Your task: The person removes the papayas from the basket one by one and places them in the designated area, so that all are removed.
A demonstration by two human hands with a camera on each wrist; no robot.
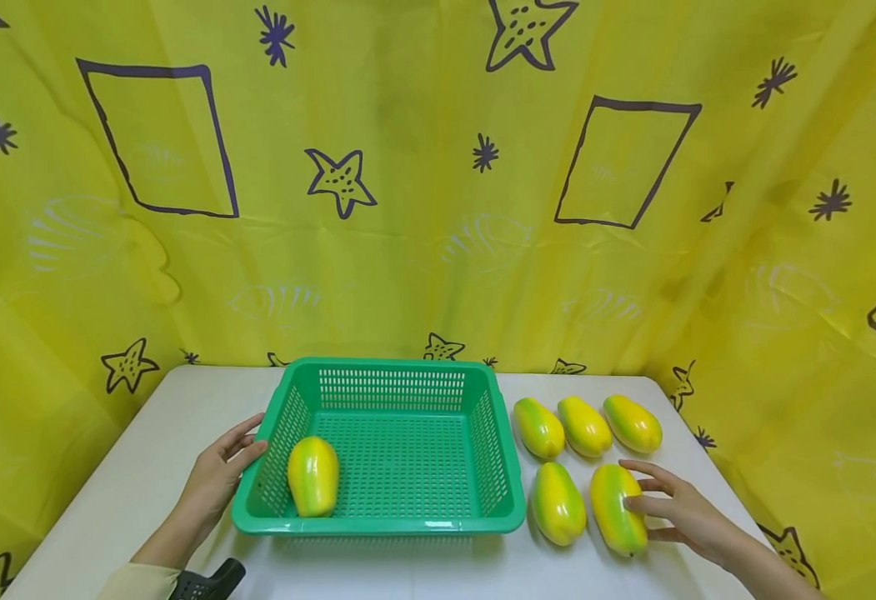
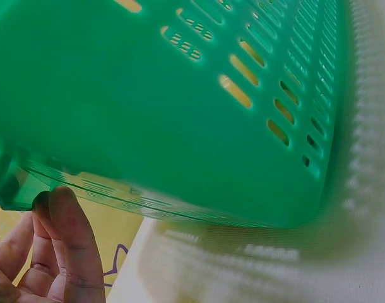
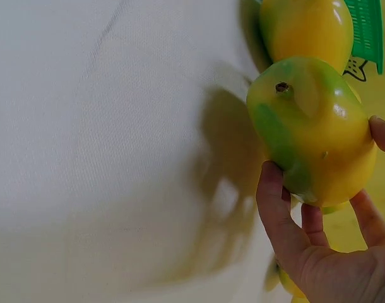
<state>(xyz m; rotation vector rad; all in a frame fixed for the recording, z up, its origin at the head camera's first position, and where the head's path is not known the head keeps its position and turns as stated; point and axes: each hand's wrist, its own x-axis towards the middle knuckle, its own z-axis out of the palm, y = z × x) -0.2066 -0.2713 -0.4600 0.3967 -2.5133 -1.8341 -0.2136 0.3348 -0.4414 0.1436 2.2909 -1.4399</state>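
A green plastic basket (image 1: 377,527) stands on the white table, one yellow-green papaya (image 1: 313,477) lying in its left part. My left hand (image 1: 216,471) grips the basket's left rim; in the left wrist view its fingers (image 2: 76,240) are bent against the rim's underside. At the right, my right hand (image 1: 678,512) holds the nearest right papaya (image 1: 618,510), fingers and thumb spread around its sides. The right wrist view shows that papaya (image 3: 312,139) between the fingertips, its dark stem end facing the camera. It lies at or close to the tabletop; any gap cannot be told.
Beside the basket's right wall lie several more papayas: one front papaya (image 1: 558,504) and a back row with a left (image 1: 538,427), a middle (image 1: 584,427) and a right papaya (image 1: 633,423). A yellow patterned curtain (image 1: 422,275) encloses the table (image 1: 182,433).
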